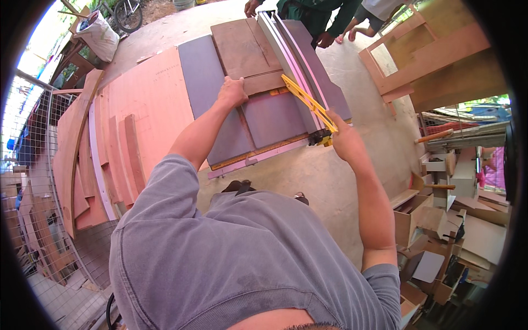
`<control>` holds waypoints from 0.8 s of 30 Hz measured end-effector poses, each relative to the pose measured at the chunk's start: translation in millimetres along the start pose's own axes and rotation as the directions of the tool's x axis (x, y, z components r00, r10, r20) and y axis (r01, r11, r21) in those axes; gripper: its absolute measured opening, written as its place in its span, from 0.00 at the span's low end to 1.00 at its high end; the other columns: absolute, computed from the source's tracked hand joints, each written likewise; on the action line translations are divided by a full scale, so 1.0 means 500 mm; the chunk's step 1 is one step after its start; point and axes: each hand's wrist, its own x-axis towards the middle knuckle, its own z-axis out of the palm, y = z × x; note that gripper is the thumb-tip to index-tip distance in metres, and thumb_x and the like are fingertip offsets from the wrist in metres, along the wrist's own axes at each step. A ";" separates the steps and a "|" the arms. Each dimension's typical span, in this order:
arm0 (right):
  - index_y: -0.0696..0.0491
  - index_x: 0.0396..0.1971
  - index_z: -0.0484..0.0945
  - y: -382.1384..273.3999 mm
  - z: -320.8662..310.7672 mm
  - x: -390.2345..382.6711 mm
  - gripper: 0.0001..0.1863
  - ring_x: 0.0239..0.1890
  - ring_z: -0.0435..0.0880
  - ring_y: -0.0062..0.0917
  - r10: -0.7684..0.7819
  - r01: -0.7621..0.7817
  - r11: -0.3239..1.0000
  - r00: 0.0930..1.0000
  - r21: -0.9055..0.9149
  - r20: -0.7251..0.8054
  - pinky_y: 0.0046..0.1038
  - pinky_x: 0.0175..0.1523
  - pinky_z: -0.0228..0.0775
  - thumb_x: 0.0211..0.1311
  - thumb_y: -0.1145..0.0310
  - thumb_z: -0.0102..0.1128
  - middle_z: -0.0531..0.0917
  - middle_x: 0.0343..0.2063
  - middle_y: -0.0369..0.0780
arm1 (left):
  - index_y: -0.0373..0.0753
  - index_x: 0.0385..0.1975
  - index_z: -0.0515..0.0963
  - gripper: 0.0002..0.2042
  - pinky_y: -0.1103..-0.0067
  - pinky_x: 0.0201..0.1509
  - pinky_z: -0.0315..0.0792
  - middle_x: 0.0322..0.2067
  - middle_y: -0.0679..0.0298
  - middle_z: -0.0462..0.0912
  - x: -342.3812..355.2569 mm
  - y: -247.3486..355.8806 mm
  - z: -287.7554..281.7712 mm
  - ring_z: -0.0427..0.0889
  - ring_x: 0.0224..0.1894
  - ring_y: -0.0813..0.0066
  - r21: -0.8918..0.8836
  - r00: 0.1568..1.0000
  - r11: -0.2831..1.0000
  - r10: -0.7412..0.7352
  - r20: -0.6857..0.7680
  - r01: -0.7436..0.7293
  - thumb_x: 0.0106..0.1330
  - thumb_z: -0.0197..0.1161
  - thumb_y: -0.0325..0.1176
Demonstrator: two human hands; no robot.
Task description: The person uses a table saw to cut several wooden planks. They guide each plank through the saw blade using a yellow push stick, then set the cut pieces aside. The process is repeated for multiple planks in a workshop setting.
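Observation:
A flat brown wooden board (236,41) lies on the grey saw table (199,77), with a narrower wooden strip (263,83) along its near edge. My left hand (234,92) is closed on the strip's near left corner. In my right hand (346,138) is a long yellow push stick (309,102), gripped by its near end. The stick's far tip reaches the right end of the strip, close beside the long metal fence (294,60). No saw blade can be made out.
Across the table stands a person in dark green (300,10), one hand (325,39) near the fence. Pinkish plywood (146,82) with loose wood strips (132,148) adjoins on the left. Right are a wooden frame (423,60) and piled offcuts (434,220). A white sack (102,36) stands far left.

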 end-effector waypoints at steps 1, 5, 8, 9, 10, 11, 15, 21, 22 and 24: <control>0.35 0.73 0.66 -0.001 -0.001 0.001 0.33 0.44 0.85 0.51 0.005 -0.005 1.000 1.000 0.001 0.001 0.50 0.49 0.75 0.70 0.76 0.47 0.85 0.40 0.57 | 0.41 0.67 0.74 0.33 0.64 0.64 0.76 0.53 0.34 0.78 0.004 -0.002 0.002 0.77 0.62 0.45 -0.005 1.000 1.000 -0.009 0.001 0.009 0.56 0.67 0.34; 0.35 0.72 0.67 -0.006 -0.006 0.004 0.33 0.45 0.85 0.51 0.008 -0.008 1.000 1.000 0.023 -0.002 0.50 0.50 0.75 0.69 0.76 0.48 0.85 0.41 0.57 | 0.41 0.67 0.74 0.33 0.64 0.64 0.76 0.53 0.36 0.79 0.019 -0.008 0.007 0.76 0.63 0.46 0.009 1.000 1.000 0.001 0.022 -0.002 0.56 0.67 0.35; 0.36 0.71 0.67 -0.011 -0.006 0.008 0.32 0.46 0.85 0.51 -0.017 0.017 0.999 1.000 0.032 -0.012 0.49 0.51 0.75 0.69 0.76 0.48 0.85 0.42 0.58 | 0.42 0.67 0.74 0.34 0.64 0.64 0.76 0.53 0.38 0.80 0.023 -0.014 0.007 0.75 0.63 0.46 0.037 1.000 0.999 0.022 0.016 -0.022 0.56 0.67 0.36; 0.36 0.71 0.68 -0.012 -0.008 0.009 0.32 0.46 0.85 0.52 -0.008 0.008 1.000 1.000 0.019 -0.002 0.49 0.51 0.75 0.69 0.75 0.48 0.85 0.43 0.58 | 0.42 0.67 0.74 0.34 0.63 0.64 0.76 0.53 0.38 0.80 0.026 -0.014 0.006 0.75 0.63 0.46 0.036 1.000 0.999 0.018 0.020 -0.019 0.56 0.68 0.36; 0.36 0.71 0.68 -0.014 -0.011 0.010 0.32 0.46 0.85 0.52 -0.002 0.002 1.000 1.000 0.004 0.003 0.49 0.51 0.75 0.69 0.75 0.48 0.85 0.43 0.58 | 0.42 0.67 0.73 0.34 0.63 0.64 0.76 0.53 0.39 0.80 0.028 -0.014 0.005 0.75 0.64 0.47 0.030 1.000 0.999 0.013 0.025 -0.014 0.56 0.68 0.37; 0.36 0.71 0.68 -0.016 -0.013 0.012 0.31 0.47 0.85 0.52 0.009 -0.009 1.000 1.000 -0.003 0.013 0.49 0.51 0.75 0.69 0.75 0.48 0.85 0.43 0.58 | 0.42 0.67 0.73 0.34 0.63 0.64 0.76 0.53 0.38 0.80 0.029 -0.013 0.002 0.75 0.63 0.46 0.036 1.000 0.999 0.013 0.027 -0.014 0.56 0.68 0.37; 0.36 0.71 0.67 -0.023 -0.016 0.015 0.32 0.47 0.85 0.52 0.017 -0.017 1.000 1.000 0.010 0.017 0.50 0.52 0.75 0.69 0.76 0.47 0.84 0.43 0.58 | 0.43 0.67 0.74 0.35 0.63 0.64 0.76 0.53 0.36 0.79 0.027 -0.007 -0.008 0.77 0.62 0.45 0.048 1.000 0.999 -0.006 0.030 0.004 0.55 0.69 0.38; 0.35 0.72 0.65 -0.024 -0.015 0.030 0.32 0.44 0.84 0.53 0.013 -0.014 1.000 1.000 0.023 0.024 0.50 0.51 0.75 0.69 0.74 0.51 0.84 0.41 0.58 | 0.43 0.67 0.73 0.33 0.63 0.63 0.77 0.58 0.35 0.73 0.032 -0.004 -0.024 0.79 0.59 0.43 0.055 0.998 0.998 -0.008 0.056 0.005 0.58 0.68 0.37; 0.35 0.72 0.65 -0.024 -0.015 0.033 0.32 0.44 0.85 0.53 0.019 -0.020 1.000 0.999 0.023 0.031 0.50 0.51 0.75 0.69 0.74 0.51 0.84 0.41 0.59 | 0.43 0.67 0.73 0.31 0.63 0.64 0.77 0.60 0.36 0.71 0.033 -0.004 -0.027 0.80 0.59 0.43 0.062 0.998 0.998 -0.008 0.070 0.003 0.59 0.67 0.36; 0.35 0.72 0.65 -0.024 -0.015 0.040 0.33 0.43 0.85 0.53 0.011 -0.011 1.000 1.000 0.000 0.027 0.49 0.50 0.75 0.69 0.74 0.52 0.84 0.40 0.59 | 0.44 0.67 0.74 0.33 0.63 0.63 0.77 0.57 0.35 0.74 0.033 -0.002 -0.034 0.80 0.59 0.43 0.049 0.999 0.999 -0.017 0.052 0.014 0.56 0.69 0.38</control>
